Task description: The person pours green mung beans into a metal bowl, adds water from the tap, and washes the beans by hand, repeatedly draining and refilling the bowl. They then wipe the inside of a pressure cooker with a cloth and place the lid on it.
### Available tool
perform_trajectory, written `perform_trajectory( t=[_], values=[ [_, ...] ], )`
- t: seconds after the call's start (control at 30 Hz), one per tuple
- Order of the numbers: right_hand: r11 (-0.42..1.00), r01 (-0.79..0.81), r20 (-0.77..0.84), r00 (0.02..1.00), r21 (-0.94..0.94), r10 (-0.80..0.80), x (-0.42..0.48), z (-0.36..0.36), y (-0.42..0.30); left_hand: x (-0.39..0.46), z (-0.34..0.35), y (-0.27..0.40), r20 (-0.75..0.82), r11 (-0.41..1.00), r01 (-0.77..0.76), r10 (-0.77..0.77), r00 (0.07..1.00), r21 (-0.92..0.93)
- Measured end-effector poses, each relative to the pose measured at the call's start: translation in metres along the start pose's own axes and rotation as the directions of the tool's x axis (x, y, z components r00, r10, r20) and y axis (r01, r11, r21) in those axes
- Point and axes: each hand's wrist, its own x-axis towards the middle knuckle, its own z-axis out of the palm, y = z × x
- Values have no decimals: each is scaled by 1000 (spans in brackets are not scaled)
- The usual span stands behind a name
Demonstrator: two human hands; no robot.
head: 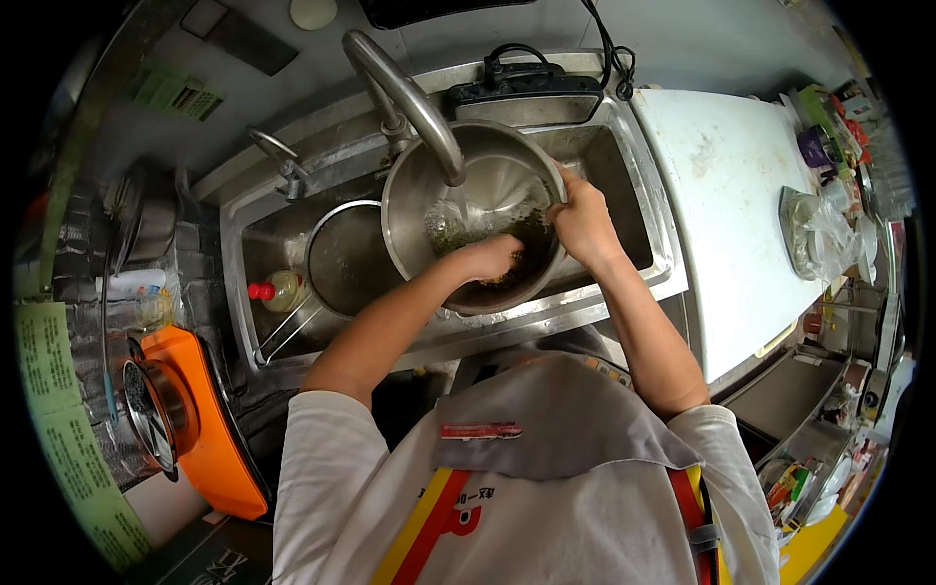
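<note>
A deep stainless steel pot (398, 241) is tilted over the double sink, with water and loose dark green and brown bits (532, 252) inside. What the bits are, I cannot tell. My right hand (585, 216) grips the pot's rim at the right, thumb over the edge. Inside the pot, my left hand (493, 257) reaches down among the wet bits with curled fingers; its fingertips are partly hidden. A stream of water (462, 203) runs into the pot from the curved steel faucet (431, 121) above.
In the left sink basin (274, 238) are a round strainer (351, 256) and a red-capped bottle (276, 291). A black-handled appliance (523, 99) stands behind the sink. A white worktop (731, 212) lies to the right, with plastic bags (823, 238); an orange scale (212, 424) is at left.
</note>
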Motion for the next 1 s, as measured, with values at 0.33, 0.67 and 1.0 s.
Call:
perform_trajectory(
  t=[0.33, 0.67, 1.0],
  values=[
    [985, 114, -92, 988, -130, -127, -3, -3, 1, -7, -51, -10, -564, 840, 264, 60, 823, 474],
    [990, 134, -150, 979, -53, -140, 6, 2, 11, 14, 1, 15, -15, 878, 196, -211, 977, 437],
    [987, 132, -94, 986, -96, -141, -2, 1, 4, 15, -10, 2, -319, 985, 163, -173, 932, -57]
  ],
)
